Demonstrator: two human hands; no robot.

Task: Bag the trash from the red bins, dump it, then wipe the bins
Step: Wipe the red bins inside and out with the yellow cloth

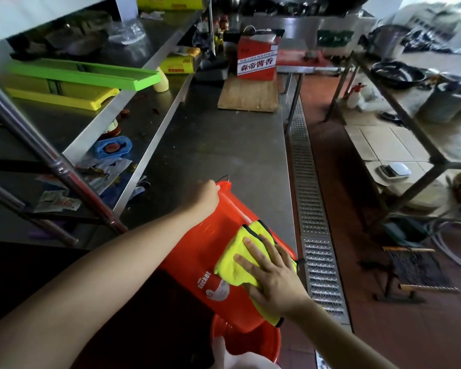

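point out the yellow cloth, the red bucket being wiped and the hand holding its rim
yellow cloth [233,258]: head view, bare fabric left of the pressing fingers
red bucket [197,251]: head view, its outer side wall
left hand [206,194]: head view, back of the hand at the rim

You have a bright orange-red bin [213,251] with a white printed label on its side. The cloth [240,259] on it is fluorescent yellow with black edging. A second red bin [250,342] sits below. On the shelves you see a lime-green tray [91,73] above a yellow tray [72,97], plus a blue holder [115,146]. The box [257,57] on the steel-grey counter [224,145] is red with a white band carrying dark characters. The floor [357,182] is brownish red.
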